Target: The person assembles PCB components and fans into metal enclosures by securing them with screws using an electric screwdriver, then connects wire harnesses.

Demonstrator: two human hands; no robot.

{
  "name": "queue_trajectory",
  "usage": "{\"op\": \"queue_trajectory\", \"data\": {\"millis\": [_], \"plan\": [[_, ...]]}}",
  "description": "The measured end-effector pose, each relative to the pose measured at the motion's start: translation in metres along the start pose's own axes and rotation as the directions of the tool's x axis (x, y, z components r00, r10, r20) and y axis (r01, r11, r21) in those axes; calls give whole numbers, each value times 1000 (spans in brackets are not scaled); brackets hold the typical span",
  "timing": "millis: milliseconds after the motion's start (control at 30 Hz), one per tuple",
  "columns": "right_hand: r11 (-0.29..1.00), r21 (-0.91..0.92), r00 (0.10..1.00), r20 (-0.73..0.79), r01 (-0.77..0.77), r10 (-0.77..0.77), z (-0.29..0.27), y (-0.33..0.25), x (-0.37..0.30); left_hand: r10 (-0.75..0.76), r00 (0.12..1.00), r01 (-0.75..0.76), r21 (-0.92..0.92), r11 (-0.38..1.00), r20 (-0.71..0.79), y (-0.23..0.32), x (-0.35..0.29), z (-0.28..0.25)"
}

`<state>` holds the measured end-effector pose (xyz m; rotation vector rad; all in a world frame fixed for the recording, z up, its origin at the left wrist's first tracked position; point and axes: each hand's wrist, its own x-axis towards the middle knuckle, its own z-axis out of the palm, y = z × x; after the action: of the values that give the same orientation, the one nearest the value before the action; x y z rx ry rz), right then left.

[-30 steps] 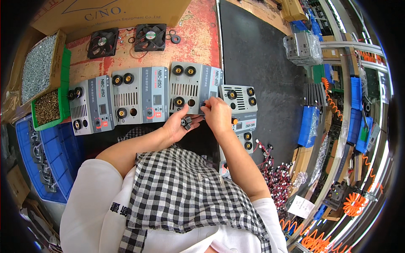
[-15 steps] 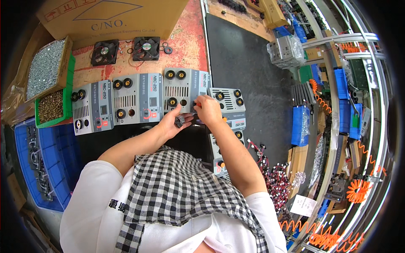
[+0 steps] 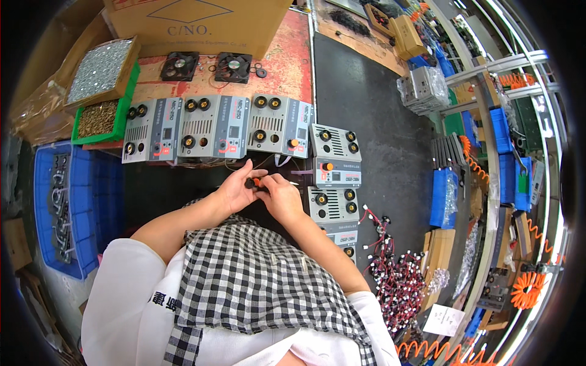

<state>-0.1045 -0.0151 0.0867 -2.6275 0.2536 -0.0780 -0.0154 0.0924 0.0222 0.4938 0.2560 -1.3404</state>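
In front of my body, my left hand [image 3: 235,191] is curled palm up around small black-and-orange knobs [image 3: 251,182]. My right hand [image 3: 282,198] meets it, fingertips pinched on one of these knobs; the grip partly hides it. Just beyond stand three grey front panels in a row: a left panel [image 3: 146,137], a middle panel [image 3: 212,135] and a right panel [image 3: 273,116]. Black round sockets sit on each. An orange knob [image 3: 294,144] is on the right panel, the one nearest my hands.
More grey panels [image 3: 336,152] stand to the right, beside a heap of red-and-black wires [image 3: 397,280]. Two black fans [image 3: 234,67] lie behind the row, before a large carton [image 3: 201,27]. At left are a green bin of brass parts [image 3: 101,119] and a blue crate [image 3: 79,244].
My right hand has left the right panel, where an orange knob now shows, and come down to my left hand. Both hands are now closer to my body. The view has shifted somewhat.
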Motion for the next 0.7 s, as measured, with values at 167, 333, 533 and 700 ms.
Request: {"op": "queue_trajectory", "data": {"millis": [167,333,533,700], "plan": [[999,32,999,17,38,-38,-2,-16,-8,73,996,-74,-17,997,-56,-5,-24,-4],[902,416,984,-70,-120,163,1,-13,-4,67,995,-68,-1,998,-79,0,-32,0],[832,511,964,-17,-218,264,14,-13,32,-36,997,37,11,999,-66,29,-34,-32],[724,573,918,156,-385,365,22,-46,76,55,985,-75,-119,990,-164,63,-42,-56]]}}
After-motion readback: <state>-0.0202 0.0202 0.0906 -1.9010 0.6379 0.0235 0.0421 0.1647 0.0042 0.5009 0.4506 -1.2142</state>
